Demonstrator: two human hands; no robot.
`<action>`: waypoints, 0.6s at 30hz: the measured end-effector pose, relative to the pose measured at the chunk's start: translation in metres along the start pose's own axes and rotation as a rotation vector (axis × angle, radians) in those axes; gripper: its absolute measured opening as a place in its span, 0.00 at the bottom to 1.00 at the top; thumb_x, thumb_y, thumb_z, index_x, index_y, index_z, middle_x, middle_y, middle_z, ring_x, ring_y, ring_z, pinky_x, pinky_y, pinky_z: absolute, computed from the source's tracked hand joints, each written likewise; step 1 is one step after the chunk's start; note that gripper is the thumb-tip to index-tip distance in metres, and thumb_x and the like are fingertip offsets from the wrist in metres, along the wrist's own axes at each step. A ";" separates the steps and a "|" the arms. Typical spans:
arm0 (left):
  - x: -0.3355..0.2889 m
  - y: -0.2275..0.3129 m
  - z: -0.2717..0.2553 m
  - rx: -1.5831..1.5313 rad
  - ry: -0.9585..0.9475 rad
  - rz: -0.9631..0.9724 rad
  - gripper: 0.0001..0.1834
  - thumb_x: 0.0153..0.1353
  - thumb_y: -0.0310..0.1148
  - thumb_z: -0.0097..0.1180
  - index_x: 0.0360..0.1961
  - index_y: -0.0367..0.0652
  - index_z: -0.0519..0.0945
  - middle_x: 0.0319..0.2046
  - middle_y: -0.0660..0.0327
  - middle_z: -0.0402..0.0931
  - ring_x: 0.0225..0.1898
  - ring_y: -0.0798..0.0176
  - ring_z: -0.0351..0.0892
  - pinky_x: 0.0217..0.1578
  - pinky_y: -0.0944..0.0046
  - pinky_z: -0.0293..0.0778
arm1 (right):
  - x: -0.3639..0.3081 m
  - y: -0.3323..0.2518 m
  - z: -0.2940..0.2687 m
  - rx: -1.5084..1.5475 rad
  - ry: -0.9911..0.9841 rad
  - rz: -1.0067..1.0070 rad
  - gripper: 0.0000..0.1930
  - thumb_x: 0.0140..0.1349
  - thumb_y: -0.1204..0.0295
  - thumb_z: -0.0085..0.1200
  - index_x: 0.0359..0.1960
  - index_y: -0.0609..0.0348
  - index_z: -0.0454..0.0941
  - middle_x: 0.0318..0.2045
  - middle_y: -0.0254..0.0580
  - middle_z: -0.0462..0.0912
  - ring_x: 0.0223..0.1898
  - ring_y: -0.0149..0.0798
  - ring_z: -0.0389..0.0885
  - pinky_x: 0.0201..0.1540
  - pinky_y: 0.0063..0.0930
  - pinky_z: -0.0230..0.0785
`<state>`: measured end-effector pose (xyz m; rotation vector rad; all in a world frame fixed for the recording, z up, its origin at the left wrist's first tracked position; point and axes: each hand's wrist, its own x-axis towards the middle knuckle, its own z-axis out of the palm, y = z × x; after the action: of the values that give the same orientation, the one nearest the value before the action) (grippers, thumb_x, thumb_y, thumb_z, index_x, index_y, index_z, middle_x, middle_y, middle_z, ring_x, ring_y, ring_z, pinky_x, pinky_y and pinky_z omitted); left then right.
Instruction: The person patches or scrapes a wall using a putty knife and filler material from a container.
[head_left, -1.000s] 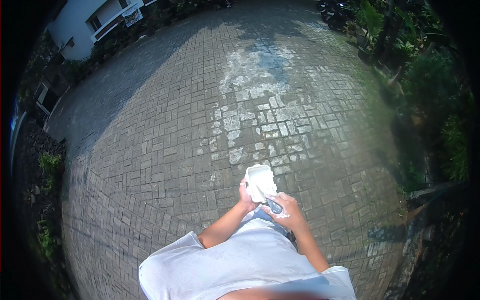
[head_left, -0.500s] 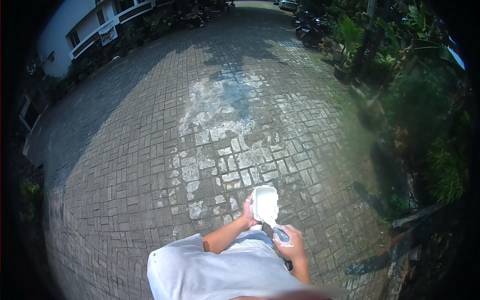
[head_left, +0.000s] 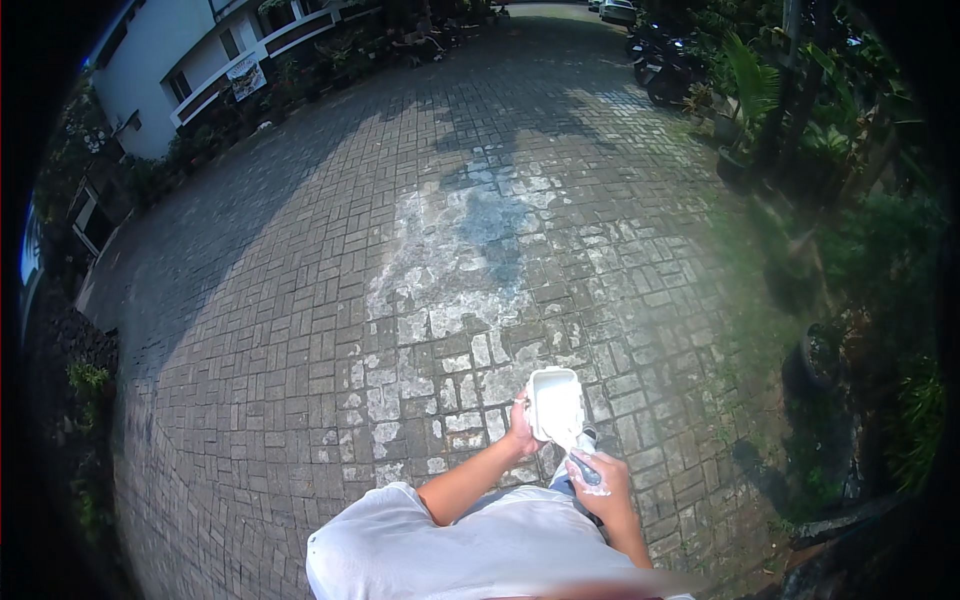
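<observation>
My left hand (head_left: 521, 430) grips the left side of a small white plastic tub (head_left: 533, 408), held out in front of my body. White, paint-like material (head_left: 558, 405) covers its inside. My right hand (head_left: 607, 487) is closed around the dark grey handle of a tool (head_left: 588, 472). White stuff coats the tool's far end, which sits at the tub's near edge. Whether it is a brush or a scraper I cannot tell. White smears mark the fingers of my right hand.
Brick paving (head_left: 270, 330) spreads all round, with worn white and bluish paint patches (head_left: 450, 250) ahead. Plants (head_left: 750, 85) and pots line the right side, with parked motorcycles (head_left: 660, 70) farther back. A white building (head_left: 165, 70) stands at the far left.
The tub, tool and both hands sit a little farther right in the picture. The surroundings have also shifted right and down as the view moved. Both hands keep their hold.
</observation>
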<state>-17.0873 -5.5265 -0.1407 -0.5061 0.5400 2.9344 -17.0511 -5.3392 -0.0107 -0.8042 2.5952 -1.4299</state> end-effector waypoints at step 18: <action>0.379 0.080 0.122 -0.076 0.092 0.135 0.39 0.63 0.59 0.29 0.65 0.46 0.71 0.57 0.54 0.77 0.57 0.47 0.78 0.58 0.44 0.75 | 0.394 0.190 -0.100 0.101 -0.137 -0.097 0.17 0.50 0.74 0.64 0.45 0.60 0.84 0.28 0.51 0.81 0.29 0.52 0.82 0.34 0.39 0.74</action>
<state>-17.4934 -5.5366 -0.1374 -0.6399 0.4924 3.0826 -17.4985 -5.3679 -0.0347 -0.9886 2.3929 -1.4611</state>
